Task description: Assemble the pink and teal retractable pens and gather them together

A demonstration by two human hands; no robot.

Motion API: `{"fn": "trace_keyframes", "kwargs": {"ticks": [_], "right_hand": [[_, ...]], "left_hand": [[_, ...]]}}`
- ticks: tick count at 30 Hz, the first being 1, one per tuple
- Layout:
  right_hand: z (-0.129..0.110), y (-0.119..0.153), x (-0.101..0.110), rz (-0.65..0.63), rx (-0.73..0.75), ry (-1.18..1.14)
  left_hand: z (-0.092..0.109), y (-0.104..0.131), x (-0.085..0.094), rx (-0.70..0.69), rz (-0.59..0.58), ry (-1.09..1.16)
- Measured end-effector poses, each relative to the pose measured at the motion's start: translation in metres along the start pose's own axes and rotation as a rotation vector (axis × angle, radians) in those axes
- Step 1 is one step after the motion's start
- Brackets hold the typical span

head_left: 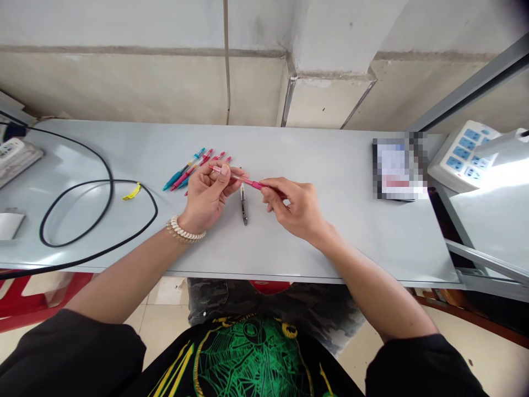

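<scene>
A slim pink pen (257,185) is held aslant above a grey desk (330,146), stretched between two bare hands near the middle of the surface. Its paler end is pinched between the thumb and fingers of the left hand (210,194), while its deeper pink section is gripped between the thumb and bent fingers of the right hand (295,207). Whether the barrel is whole or parted cannot be told, as much of it is covered by fingers. Judged by its look, the pen is made of plastic and can be expected to be light and stiff, easily borne by fingertips alone. A smooth, slightly slippery surface is suggested by the shine of the paler part, where a twist might be lost to sliding; a surer hold is probably offered by the deeper pink section. Little fragility is expected along the thicker barrel, though sideways bending of the narrower stretch is best avoided, and a pull is better kept in line with the pen. A grey pen (244,209) is seen lying on the desk between the hands, and a cluster of blue and pink pens (178,177) is spread just beyond the left hand.
</scene>
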State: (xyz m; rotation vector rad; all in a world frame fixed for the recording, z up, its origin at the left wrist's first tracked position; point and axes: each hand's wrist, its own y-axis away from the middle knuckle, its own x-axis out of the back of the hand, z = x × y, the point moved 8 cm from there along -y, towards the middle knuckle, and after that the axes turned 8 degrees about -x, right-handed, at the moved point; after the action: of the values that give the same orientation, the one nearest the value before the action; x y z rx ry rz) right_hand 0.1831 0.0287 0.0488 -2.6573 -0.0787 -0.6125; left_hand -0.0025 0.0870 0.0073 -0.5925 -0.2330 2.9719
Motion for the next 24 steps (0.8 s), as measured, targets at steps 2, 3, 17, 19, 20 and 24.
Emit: {"fn": "trace_keyframes", "kwargs": {"ticks": [2,3,17,19,20,24], "right_hand": [[0.006,-0.001,-0.003,-0.067,-0.124,-0.060],[0.009,-0.001,-0.005,-0.105,-0.193,-0.097],[0.021,0.006,-0.037,-0.366,-0.474,-0.439],[0.020,0.006,-0.038,-0.387,-0.485,-0.476],[0.020,0.006,-0.038,-0.395,-0.492,-0.489],[0.022,0.008,-0.046,-0.445,-0.524,-0.539]], "left_hand": [[0.001,0.000,-0.003,-0.015,-0.029,0.007],[0.001,0.000,-0.004,-0.020,-0.039,0.011],[0.002,-0.003,0.001,-0.045,-0.056,-0.009],[0.002,-0.003,0.002,-0.043,-0.064,-0.014],[0.002,-0.003,0.002,-0.041,-0.070,-0.012],[0.000,-0.003,0.002,-0.027,-0.086,-0.008]]}}
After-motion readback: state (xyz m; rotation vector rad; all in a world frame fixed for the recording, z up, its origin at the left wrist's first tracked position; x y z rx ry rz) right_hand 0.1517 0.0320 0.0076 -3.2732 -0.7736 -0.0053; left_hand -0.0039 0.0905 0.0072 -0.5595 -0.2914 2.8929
